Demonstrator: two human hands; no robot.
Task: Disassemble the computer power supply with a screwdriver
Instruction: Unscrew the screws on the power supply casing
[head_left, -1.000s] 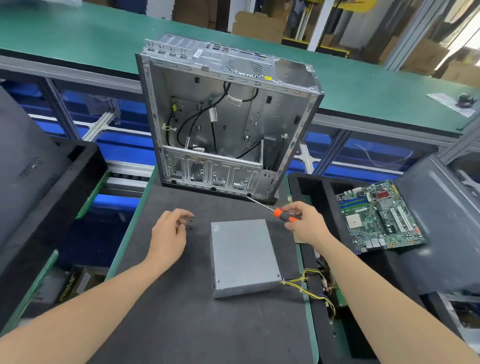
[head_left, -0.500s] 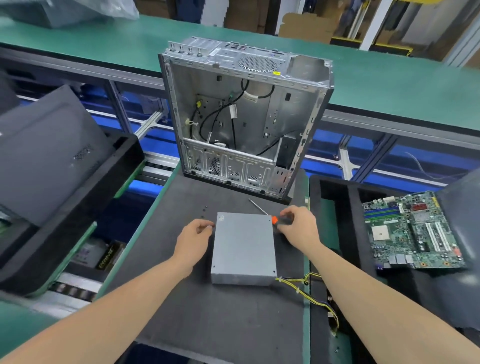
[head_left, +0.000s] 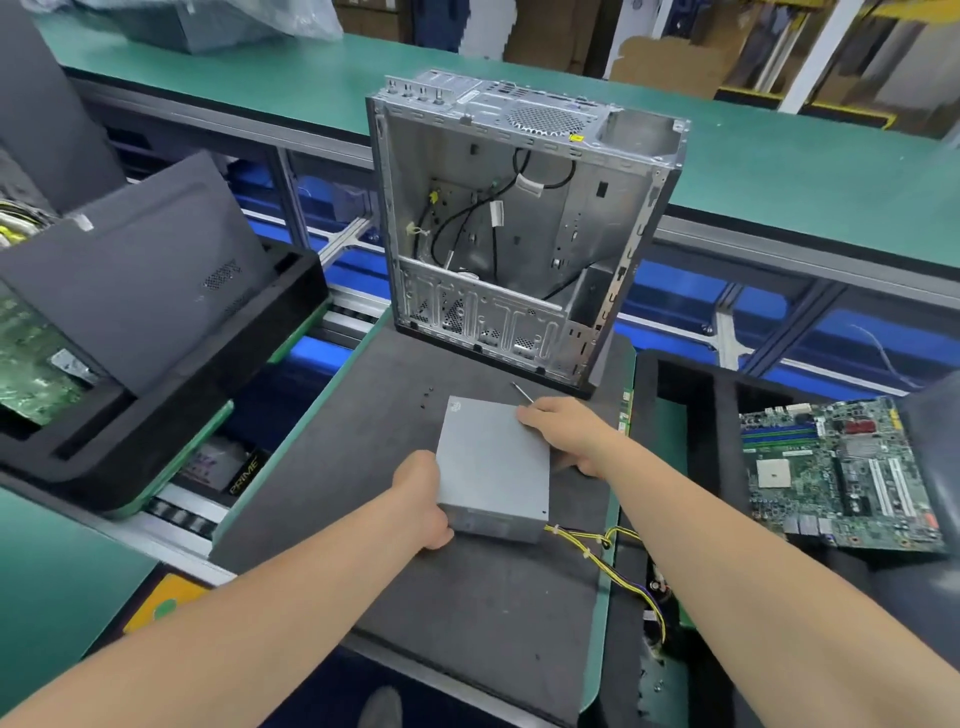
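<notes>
Resting on the dark mat (head_left: 415, 597), the grey power supply (head_left: 493, 462) lies flat side up, just in front of the open computer case (head_left: 519, 234). The case stands upright at the far edge of the mat.

1. Left hand (head_left: 423, 499): it grips the near left corner of the power supply. The fingers curl round the left wall and their tips are hidden behind the box.
2. Right hand (head_left: 571, 431): it sits on the far right corner of the power supply, fingers bent over the top edge and thumb down the right side. It also holds the screwdriver (head_left: 522, 392). Only the thin metal shaft shows, pointing away towards the case; the handle is hidden inside the fist.
3. Whether the box is lifted off the mat cannot be told.

Yellow and black cables (head_left: 613, 551) leave the near right corner of the power supply and run off the right edge of the mat, where their ends are lost in shadow. A few small dark screws (head_left: 427, 397) lie on the mat left of the box. A green circuit board (head_left: 841, 473) lies in a black tray (head_left: 675, 374) to the right. A dark panel (head_left: 140, 280) leans on the left, partly cut off.
</notes>
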